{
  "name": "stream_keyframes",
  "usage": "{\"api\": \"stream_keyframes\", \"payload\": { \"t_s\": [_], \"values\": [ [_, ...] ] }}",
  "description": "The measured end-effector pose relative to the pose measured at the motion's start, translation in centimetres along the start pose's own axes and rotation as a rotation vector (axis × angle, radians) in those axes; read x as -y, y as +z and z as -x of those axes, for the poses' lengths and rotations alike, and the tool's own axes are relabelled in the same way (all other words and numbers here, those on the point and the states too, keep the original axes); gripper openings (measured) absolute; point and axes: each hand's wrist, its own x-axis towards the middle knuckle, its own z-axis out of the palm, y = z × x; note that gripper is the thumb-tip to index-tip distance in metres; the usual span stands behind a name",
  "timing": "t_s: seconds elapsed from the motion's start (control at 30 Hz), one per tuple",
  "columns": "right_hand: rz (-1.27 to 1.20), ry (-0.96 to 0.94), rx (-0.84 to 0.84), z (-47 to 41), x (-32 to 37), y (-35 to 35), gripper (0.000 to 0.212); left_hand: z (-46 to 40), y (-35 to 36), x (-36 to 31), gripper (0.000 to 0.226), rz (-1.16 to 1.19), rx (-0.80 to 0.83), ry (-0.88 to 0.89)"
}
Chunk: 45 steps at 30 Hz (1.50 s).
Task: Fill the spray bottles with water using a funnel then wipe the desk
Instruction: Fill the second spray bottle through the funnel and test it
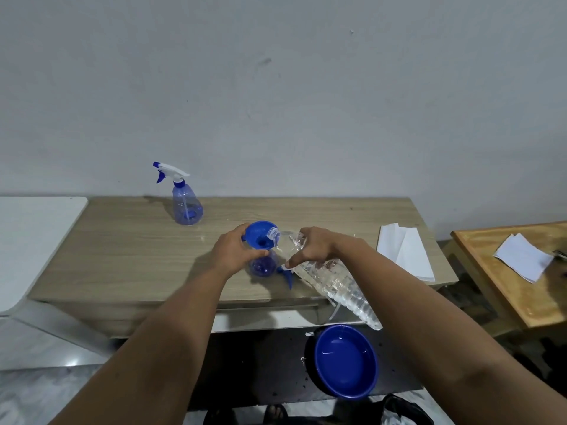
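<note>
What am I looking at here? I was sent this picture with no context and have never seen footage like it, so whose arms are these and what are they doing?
It is one picture from a camera worn on a person's head, looking forward and down, so the arms are the wearer's own. The left hand steadies a blue funnel set in an open spray bottle on the wooden desk. The right hand grips a clear water bottle, tipped with its mouth at the funnel. That bottle's spray head lies beside it. A second spray bottle stands further back, white paper towels lie at the right, and a blue bowl sits below.
</note>
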Motion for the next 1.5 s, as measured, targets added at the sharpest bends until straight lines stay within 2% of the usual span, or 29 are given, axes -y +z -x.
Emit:
{"api": "stream_keyframes", "payload": {
  "t_s": [0.1,0.37,0.5,0.6,0.67,0.77,0.8,0.9,1.03,1.3,1.5],
  "values": [
    [-0.013,-0.003,0.003,0.2,0.3,0.0,0.111,-0.1,0.0,0.0,0.078,0.003,0.009,-0.007],
    [-0.042,-0.015,0.004,0.7,0.7,-0.1,0.101,0.0,-0.1,0.0,0.072,0.016,0.01,0.01],
    [-0.045,-0.064,-0.036,1.1,0.4,-0.2,0.089,-0.1,-0.2,0.2,0.072,0.028,0.03,0.012],
    [-0.135,-0.107,-0.079,1.0,-0.3,0.0,0.073,-0.2,-0.3,0.3,0.074,0.033,0.043,0.014],
    [-0.228,-0.156,-0.131,1.1,-0.8,-0.1,0.067,-0.1,-0.3,0.3,0.083,0.023,0.038,-0.003],
    [-0.4,-0.232,-0.239,1.4,-1.4,-0.7,0.065,0.2,-0.3,0.4,0.113,-0.001,0.043,-0.055],
    [-0.445,-0.247,-0.28,1.5,-1.7,-0.9,0.065,0.2,-0.2,0.5,0.116,-0.001,0.05,-0.053],
    [-0.572,-0.301,-0.411,1.8,-2.0,-2.1,0.065,0.5,-0.2,0.7,0.107,-0.006,0.077,-0.045],
    [-0.677,-0.394,-0.598,1.2,-1.9,-3.5,0.067,0.5,0.4,2.1,0.124,-0.003,0.134,-0.121],
    [-0.765,-0.367,-0.785,-4.5,-0.9,-4.3,0.073,-0.7,2.8,2.5,0.064,-0.041,0.231,-0.177],
    [-0.805,-0.333,-0.869,-9.4,-0.2,-3.3,0.075,-1.9,4.3,3.2,0.053,-0.085,0.231,-0.171]
  ]
}}
